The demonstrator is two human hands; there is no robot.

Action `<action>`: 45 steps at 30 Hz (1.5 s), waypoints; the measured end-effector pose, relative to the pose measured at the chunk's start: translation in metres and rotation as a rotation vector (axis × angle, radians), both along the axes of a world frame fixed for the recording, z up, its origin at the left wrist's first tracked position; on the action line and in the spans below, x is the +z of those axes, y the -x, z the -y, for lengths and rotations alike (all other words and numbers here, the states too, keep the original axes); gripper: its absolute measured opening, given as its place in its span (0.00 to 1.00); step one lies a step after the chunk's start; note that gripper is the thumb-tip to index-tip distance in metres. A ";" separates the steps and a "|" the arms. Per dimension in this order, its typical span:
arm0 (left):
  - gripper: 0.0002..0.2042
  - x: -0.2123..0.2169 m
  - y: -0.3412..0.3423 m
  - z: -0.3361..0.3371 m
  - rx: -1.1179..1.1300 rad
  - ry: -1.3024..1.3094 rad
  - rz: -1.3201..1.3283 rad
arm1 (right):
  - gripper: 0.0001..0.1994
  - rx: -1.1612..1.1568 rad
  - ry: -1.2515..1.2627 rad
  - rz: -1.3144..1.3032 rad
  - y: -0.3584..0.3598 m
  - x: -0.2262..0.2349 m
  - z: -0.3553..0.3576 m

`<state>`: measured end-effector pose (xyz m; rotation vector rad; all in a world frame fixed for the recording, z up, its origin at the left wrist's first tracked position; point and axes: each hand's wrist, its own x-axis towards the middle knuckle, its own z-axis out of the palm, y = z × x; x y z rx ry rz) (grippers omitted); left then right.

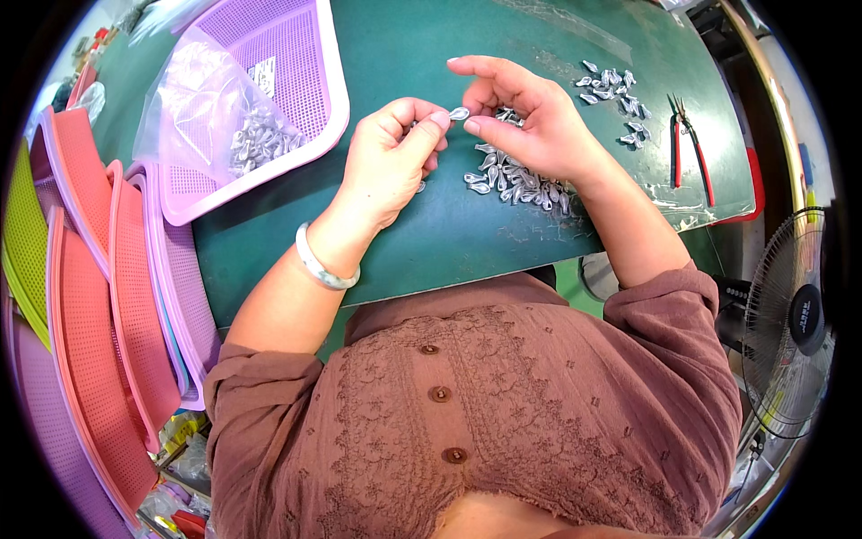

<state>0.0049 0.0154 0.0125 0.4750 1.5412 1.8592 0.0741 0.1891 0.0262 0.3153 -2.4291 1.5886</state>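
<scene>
Between the thumb and forefinger of my left hand (388,157) is a small silver teardrop-shaped metal piece (459,114), its rounded end pointing right. My right hand (543,126) is held just to the right, thumb and fingers spread apart, with nothing visible in them; its thumb tip is close to the piece. Under and in front of my right hand lies a heap of similar silver pieces (521,186), partly hidden by it. One more piece (420,187) shows beside my left wrist, mostly covered. A pale bangle (316,260) circles my left forearm.
Left on the green table (422,256) stands a purple perforated basket (334,117) with a clear bag (184,121) of silver pieces. Loose pieces (609,85) and red-handled pliers (677,153) lie right. Stacked baskets (90,359) flank my left; a fan (781,296) stands right.
</scene>
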 end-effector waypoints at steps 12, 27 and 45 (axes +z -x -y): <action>0.03 0.002 -0.002 -0.001 0.019 0.043 -0.128 | 0.23 -0.051 0.031 -0.106 0.002 -0.003 0.002; 0.04 -0.001 -0.002 -0.002 0.029 0.008 -0.261 | 0.24 -0.059 -0.021 -0.147 0.003 -0.001 0.002; 0.05 0.000 0.015 0.005 -0.078 -0.328 0.445 | 0.21 0.067 -0.621 -0.004 -0.002 0.006 -0.007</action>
